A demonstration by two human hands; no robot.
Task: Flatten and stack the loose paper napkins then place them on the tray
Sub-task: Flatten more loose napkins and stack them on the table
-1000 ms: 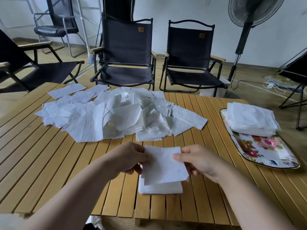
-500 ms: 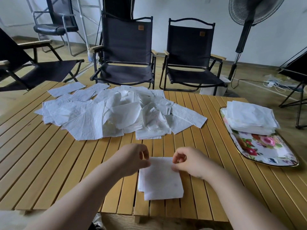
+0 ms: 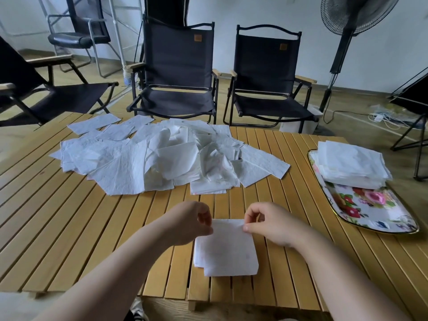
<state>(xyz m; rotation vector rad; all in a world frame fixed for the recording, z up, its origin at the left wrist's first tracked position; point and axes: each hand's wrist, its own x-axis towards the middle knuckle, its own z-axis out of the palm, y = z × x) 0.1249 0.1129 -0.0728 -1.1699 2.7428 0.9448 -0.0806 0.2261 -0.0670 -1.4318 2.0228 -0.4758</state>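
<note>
Now the small napkin stack [image 3: 228,251] lies flat on the worktop [image 3: 69,228] near its front edge. The left grip [image 3: 187,222] and right grip [image 3: 275,224] each pinch a far corner of its top sheet, thumb against forefinger. Both forearms reach in low, backs of the hands up, remaining fingers curled.

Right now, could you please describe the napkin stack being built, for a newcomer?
On the slatted table, look at the near edge. The small napkin stack, pinched by the left hand and right hand, lies apart from the loose pile behind and the floral tray.
</note>
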